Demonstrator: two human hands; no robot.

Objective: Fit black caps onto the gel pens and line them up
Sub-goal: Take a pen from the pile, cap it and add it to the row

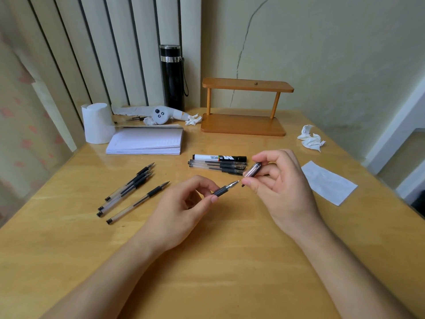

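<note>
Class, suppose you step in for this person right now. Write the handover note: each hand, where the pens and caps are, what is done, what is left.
Left hand: holds an uncapped gel pen by its grip, tip pointing right.
Right hand: holds a cap, its opening just off the pen tip, not yet on.
Done: capped pens lined up beside the marker.
Left: push this cap on, add the pen to the row, then cap the four uncapped pens lying at left. Spare caps are not visible.

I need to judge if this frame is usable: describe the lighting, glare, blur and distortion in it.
Head view: soft, even daylight, with only faint shadows under the left hand and right hand; a mild sheen on the table near the notepad; wide-angle bending tilts the radiator slats and stretches the forearms; the pen and cap are reasonably sharp, corners softer.
</note>
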